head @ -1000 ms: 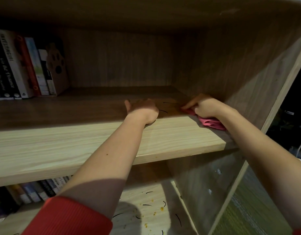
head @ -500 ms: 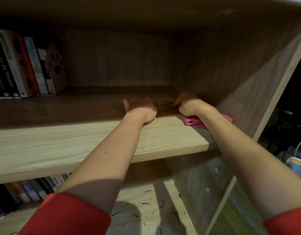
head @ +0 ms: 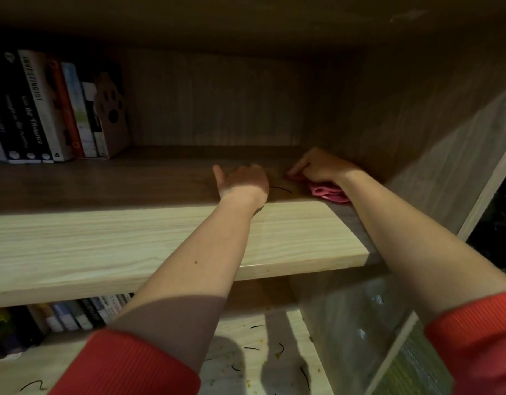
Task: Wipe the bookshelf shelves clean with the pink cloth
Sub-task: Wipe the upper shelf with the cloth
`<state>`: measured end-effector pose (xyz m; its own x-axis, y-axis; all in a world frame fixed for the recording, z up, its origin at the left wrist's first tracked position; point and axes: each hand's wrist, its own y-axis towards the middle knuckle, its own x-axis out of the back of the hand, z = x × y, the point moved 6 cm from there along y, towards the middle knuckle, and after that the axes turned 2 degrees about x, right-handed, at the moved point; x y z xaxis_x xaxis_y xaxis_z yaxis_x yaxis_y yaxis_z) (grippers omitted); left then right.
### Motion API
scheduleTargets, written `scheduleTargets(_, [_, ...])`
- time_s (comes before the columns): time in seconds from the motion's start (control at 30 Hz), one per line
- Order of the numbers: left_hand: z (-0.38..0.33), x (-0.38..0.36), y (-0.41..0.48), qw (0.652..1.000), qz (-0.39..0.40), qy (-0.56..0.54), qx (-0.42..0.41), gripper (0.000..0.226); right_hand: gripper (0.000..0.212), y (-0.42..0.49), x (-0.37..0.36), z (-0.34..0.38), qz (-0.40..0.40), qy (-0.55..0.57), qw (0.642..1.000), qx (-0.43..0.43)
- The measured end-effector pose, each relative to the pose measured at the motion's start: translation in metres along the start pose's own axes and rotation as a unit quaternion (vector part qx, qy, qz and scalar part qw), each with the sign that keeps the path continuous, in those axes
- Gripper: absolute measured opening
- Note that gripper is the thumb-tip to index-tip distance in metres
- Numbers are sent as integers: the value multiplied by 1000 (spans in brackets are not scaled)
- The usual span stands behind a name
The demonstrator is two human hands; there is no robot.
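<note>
The right hand [head: 320,166] holds the bunched pink cloth [head: 328,193] against the upper shelf [head: 132,243], at the shelf's right end, beside the side panel [head: 417,138]. The left hand [head: 243,181] rests on the shelf just left of the cloth, thumb spread. A dark curved strand [head: 280,189] lies on the shelf between the hands. Upright books [head: 46,109] and a paw-print bookend [head: 112,112] stand at the shelf's left end. Below the shelf, strands and crumbs litter the lower shelf [head: 274,332].

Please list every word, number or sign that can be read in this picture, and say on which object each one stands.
"INVESTING101": on the white book spine.
Paw-print sign, no words: on the brown bookend.
Black book spines: script lettering, too blurred to read with certainty.
Book spines at bottom left: print too small to read.
</note>
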<state>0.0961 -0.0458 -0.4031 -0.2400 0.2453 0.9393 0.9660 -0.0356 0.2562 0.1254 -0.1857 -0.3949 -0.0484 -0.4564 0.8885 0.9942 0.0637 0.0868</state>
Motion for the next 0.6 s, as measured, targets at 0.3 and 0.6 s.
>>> scheduleTargets(0.3, [-1,0,1,1000,-5,6,1,27,32,9,-1,6,17,17,1000,10])
scheduleTargets(0.6, [0,0,2,1000,1,7,3,30,36,13,-4,13,19,-10,999,28])
